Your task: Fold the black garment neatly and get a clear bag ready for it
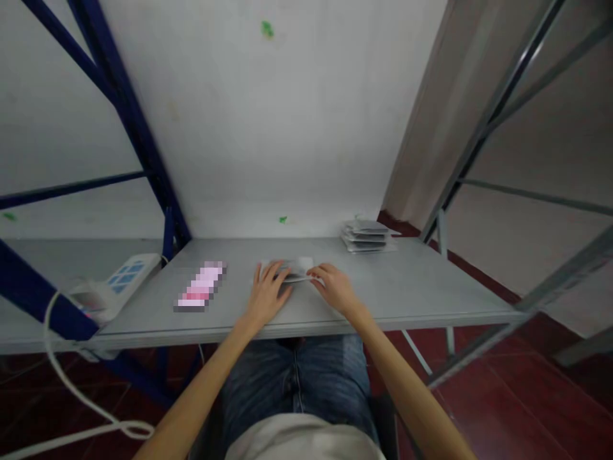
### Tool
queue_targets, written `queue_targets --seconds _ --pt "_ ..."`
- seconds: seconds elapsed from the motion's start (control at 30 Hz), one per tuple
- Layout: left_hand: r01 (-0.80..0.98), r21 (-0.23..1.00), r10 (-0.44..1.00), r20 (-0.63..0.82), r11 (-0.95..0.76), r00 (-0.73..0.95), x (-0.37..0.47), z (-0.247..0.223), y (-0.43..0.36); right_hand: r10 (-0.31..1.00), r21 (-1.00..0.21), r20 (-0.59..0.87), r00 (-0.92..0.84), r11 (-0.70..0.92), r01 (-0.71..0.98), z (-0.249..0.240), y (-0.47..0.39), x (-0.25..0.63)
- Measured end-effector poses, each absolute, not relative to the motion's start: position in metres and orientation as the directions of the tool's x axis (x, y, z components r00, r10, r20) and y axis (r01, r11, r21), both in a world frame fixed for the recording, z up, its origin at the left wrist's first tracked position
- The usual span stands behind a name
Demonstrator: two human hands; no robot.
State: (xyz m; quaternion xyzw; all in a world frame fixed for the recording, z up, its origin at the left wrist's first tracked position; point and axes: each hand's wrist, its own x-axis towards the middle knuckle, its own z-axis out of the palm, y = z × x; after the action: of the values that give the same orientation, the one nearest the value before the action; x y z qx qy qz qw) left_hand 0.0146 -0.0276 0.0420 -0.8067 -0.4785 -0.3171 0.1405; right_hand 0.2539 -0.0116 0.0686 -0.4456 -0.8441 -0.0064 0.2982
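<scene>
A thin pale packet (301, 266) lies on the table (431, 284) between a spread left hand (268, 292), whose light pressure should steady it, and a right hand (335, 287) pinching its right edge.

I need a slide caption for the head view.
Left hand over a thin pale item, right hand at its edge, on a flat grey tabletop.

No readable text anywhere.
</scene>
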Motion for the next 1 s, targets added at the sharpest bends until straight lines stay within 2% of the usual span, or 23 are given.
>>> queue_targets --seconds 0.13,0.27,0.77,1.0 --pt "0.747 0.068 0.557 0.713 -0.661 0.427 0.018 0.048 -0.032 0.672 -0.243 0.547 -0.499 0.698 0.673 0.062 -0.017 0.234" --pt "0.701 0.102 0.543 0.713 -0.706 0.443 0.018 0.047 -0.034 0.663 -0.243 0.556 -0.502 0.707 0.664 0.061 -0.025 0.224" --pt "0.714 0.042 0.532 0.697 -0.699 0.48 0.017 0.05 -0.034 0.649 -0.262 0.592 -0.478 0.716 0.647 0.066 -0.024 0.233" --pt "0.811 0.061 0.554 0.76 -0.582 0.34 0.015 0.051 -0.031 0.664 -0.313 0.669 -0.335 0.66 0.683 0.081 -0.012 0.267"
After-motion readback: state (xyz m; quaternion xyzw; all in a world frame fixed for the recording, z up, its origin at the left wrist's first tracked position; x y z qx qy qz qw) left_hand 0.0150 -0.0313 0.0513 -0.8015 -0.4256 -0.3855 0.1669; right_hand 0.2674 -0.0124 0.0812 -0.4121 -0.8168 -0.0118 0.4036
